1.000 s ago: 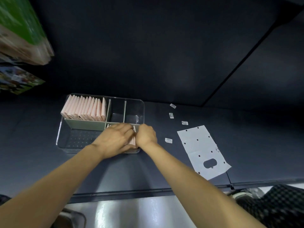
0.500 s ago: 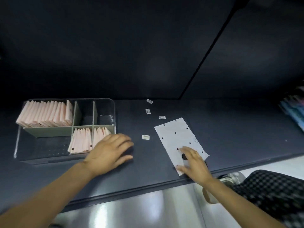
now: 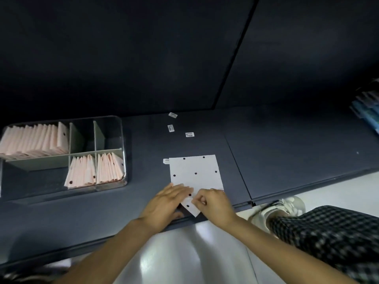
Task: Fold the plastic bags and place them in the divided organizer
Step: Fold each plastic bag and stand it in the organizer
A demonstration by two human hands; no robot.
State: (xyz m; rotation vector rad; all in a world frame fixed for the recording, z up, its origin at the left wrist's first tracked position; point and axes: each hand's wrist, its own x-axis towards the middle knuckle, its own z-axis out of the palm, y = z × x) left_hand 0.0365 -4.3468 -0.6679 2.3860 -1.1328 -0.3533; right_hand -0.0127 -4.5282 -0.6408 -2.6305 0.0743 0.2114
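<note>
A dark grey tabletop (image 3: 287,144) carries a clear plastic divided organizer (image 3: 121,140) at the left, with folded pink plastic bags (image 3: 32,140) standing in three of its compartments. Well apart to its right, near the front edge, lies a flat white plastic bag with black dots (image 3: 196,171). The left hand (image 3: 166,203) presses flat on its near edge, fingers straight. The right hand (image 3: 215,206) pinches its folded-up near corner. Small white labels (image 3: 189,134) lie beyond.
</note>
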